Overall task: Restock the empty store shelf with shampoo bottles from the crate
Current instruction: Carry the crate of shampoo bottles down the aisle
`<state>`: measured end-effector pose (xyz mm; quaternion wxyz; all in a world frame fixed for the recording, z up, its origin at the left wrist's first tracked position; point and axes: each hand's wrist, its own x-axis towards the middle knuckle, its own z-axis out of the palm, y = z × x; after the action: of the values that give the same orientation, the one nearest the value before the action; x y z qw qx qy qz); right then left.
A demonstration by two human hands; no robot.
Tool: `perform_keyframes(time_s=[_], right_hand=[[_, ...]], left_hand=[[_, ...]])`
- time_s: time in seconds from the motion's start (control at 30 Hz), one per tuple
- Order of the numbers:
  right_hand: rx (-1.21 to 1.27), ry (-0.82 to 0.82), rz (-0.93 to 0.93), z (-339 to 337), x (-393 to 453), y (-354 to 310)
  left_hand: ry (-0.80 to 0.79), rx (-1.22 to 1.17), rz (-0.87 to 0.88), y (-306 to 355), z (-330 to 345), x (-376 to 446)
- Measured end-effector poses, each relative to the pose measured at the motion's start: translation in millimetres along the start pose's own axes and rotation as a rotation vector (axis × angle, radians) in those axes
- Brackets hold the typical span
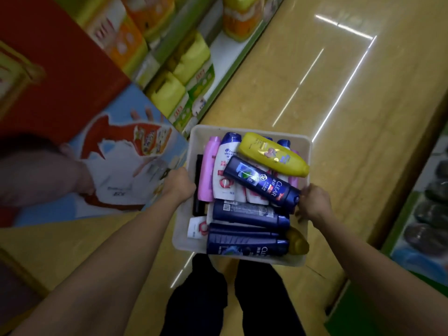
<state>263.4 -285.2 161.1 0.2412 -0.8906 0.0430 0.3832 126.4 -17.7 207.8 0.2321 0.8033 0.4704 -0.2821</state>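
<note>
A white plastic crate (pixel 194 141) hangs in front of me above the floor, held by both sides. My left hand (pixel 179 183) grips its left rim and my right hand (pixel 314 202) grips its right rim. Several shampoo bottles lie piled inside: a yellow bottle (pixel 274 154) on top at the far side, a dark blue bottle (pixel 261 181) slanting beneath it, a white bottle (pixel 226 170), a pink bottle (pixel 208 168), and more dark blue bottles (pixel 247 212) at the near side. No empty shelf is visible.
A shelf (pixel 218 47) with yellow and orange packs runs along the upper left. A large printed display board (pixel 121 161) stands at the left. Another shelf with dark goods (pixel 431 214) is at the right. Glossy tan floor (pixel 315 93) stretches ahead; my legs (pixel 230 299) show below.
</note>
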Motion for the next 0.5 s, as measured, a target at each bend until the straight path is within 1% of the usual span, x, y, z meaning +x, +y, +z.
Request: perform_keyframes(time_s=[0.13,0.2,0.27,0.4,0.5], right_hand=[[-0.033,0.013,-0.035,-85,-23,-37],[-0.04,0.019,-0.035,-122,-30,-55],[-0.05,0.02,-0.05,-157,-33,-76],[-0.062,0.085,-0.017,-215,-35,-107],[-0.003,0.126,0.022,-261,-21,-130]], left_hand=[[0.008,-0.011,0.071,54,-69,-45],[-0.004,-0.027,0.082,79,-93,-57],[-0.003,-0.046,0.085,104,-116,-63],[0.006,0.031,0.128,162,-160,-60],[-0.001,0.067,0.166,216,-194,-49]])
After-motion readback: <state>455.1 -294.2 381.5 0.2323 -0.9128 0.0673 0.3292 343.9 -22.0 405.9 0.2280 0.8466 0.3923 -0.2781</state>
